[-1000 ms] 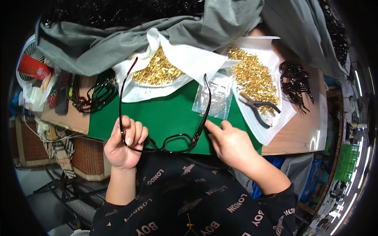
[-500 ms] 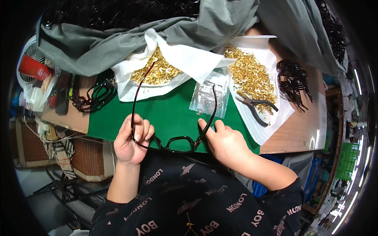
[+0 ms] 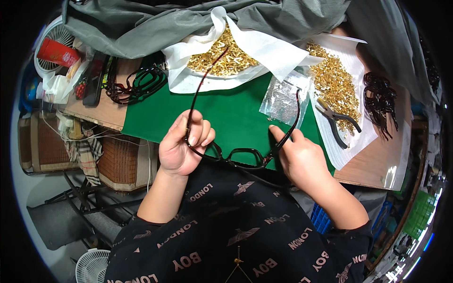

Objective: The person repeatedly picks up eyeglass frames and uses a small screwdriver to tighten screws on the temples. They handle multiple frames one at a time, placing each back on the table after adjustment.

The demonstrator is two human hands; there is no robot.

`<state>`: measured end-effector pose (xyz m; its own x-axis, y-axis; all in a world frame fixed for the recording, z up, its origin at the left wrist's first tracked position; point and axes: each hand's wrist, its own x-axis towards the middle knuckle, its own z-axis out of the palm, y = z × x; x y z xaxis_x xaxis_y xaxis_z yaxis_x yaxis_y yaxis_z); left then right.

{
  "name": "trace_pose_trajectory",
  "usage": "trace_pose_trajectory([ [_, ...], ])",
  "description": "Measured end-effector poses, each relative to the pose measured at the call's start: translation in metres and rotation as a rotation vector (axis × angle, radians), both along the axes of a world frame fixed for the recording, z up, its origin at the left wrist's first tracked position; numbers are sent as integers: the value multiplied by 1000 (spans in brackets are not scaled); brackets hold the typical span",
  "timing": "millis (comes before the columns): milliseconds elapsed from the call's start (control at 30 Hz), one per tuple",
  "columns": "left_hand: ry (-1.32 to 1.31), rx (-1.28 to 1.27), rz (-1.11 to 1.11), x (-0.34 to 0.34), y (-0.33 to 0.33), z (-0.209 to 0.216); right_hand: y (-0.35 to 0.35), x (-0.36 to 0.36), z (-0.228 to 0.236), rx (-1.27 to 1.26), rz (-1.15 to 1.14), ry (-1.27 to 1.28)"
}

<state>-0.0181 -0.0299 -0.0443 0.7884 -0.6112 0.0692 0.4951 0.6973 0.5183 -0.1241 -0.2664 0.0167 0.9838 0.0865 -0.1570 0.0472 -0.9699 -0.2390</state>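
My left hand point(image 3: 184, 144) is closed on a dark eyeglass frame point(image 3: 228, 160) near its left hinge. The frame lies toward me, and both temples point away, the left one reaching over a gold pile. My right hand point(image 3: 304, 158) is palm down beside the right temple, which passes in front of its fingers. Its thumb is stretched out on the green cloth point(image 3: 231, 108), apart from the index finger; the other fingers are curled and partly hidden. Tiny metal bits point(image 3: 270, 119) lie just beyond that thumb, at the corner of a clear bag point(image 3: 285, 99) of small silvery parts.
Gold metal pieces point(image 3: 222, 59) lie on white sheeting, with another gold pile point(image 3: 335, 85) at right. Pliers point(image 3: 336, 120) rest on the right sheet. Dark temples point(image 3: 380, 101) are heaped far right. More dark frames point(image 3: 141, 85), a phone point(image 3: 96, 78) and a red cup point(image 3: 57, 53) are at left.
The view has shifted, so the table and both hands appear farther right and higher. My left hand still holds the eyeglass frame; the right hand stays beside the right temple.
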Motion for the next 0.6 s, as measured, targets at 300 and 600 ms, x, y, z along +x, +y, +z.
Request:
trace_pose_trajectory([
  [300, 63, -117, -164, -14, -27, -9, -3, 10, 56, 779, -18, -40],
  [600, 255, -156, -179, -20, -32, -20, 28, 39, 13, 927, 165, 14],
])
